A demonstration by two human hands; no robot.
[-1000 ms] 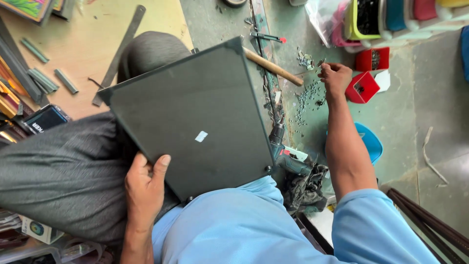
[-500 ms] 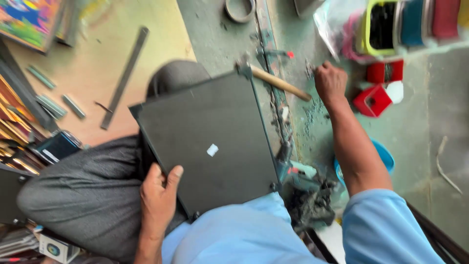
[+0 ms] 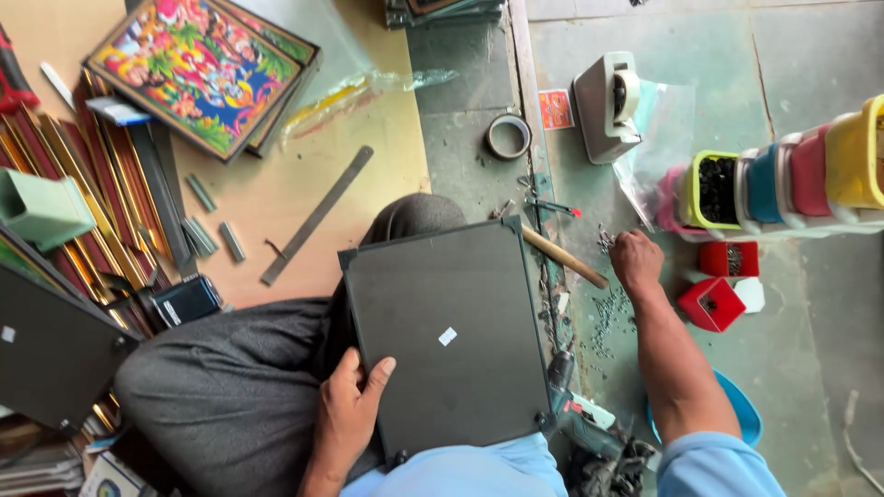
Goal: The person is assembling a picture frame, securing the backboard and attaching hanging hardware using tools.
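A dark grey rectangular board (image 3: pixel 442 331) with a small white sticker rests on my lap, over my grey trousers. My left hand (image 3: pixel 352 408) grips its near left edge. My right hand (image 3: pixel 636 259) reaches out to the floor, fingers bunched over a scatter of small nails (image 3: pixel 610 308); I cannot tell whether it pinches one. A wooden hammer handle (image 3: pixel 564 257) pokes out from behind the board's right corner.
Red boxes (image 3: pixel 716 293) and a row of coloured tubs (image 3: pixel 773 184) lie right. A tape dispenser (image 3: pixel 606 106) and tape roll (image 3: pixel 507 136) lie ahead. A metal ruler (image 3: pixel 316 215), colourful framed pictures (image 3: pixel 198 74) and frame mouldings (image 3: pixel 101 202) lie left. A drill (image 3: pixel 575 414) rests by my knee.
The view has tilted forward, showing more floor ahead. My right hand stays at the nails on the floor. The left hand keeps its grip on the board.
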